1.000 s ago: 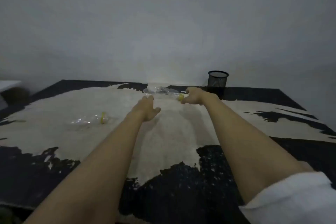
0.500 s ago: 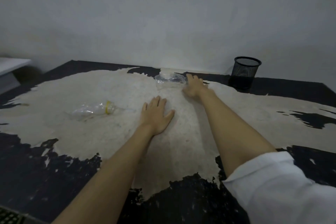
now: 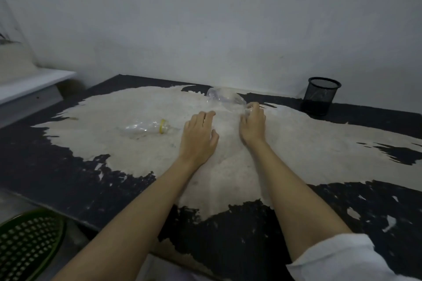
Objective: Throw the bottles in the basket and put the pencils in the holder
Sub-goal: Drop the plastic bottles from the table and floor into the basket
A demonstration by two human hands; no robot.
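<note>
Table (image 3: 68, 166) with a worn black surface, its middle scraped pale, fills most of the view beneath a plain grey wall. Two bare forearms reach forward across it. A green perforated basket (image 3: 25, 246) sits low at the near left, below the table edge. A black mesh holder (image 3: 319, 98) stands upright at the far right, by the wall. The right hand (image 3: 252, 125) grasps the neck end of a clear plastic bottle (image 3: 225, 98) lying on its side. The left hand (image 3: 199, 139) rests palm down, fingers loose, holding nothing. Just left of it lies a second clear bottle (image 3: 146, 127) with a yellow ring.
</note>
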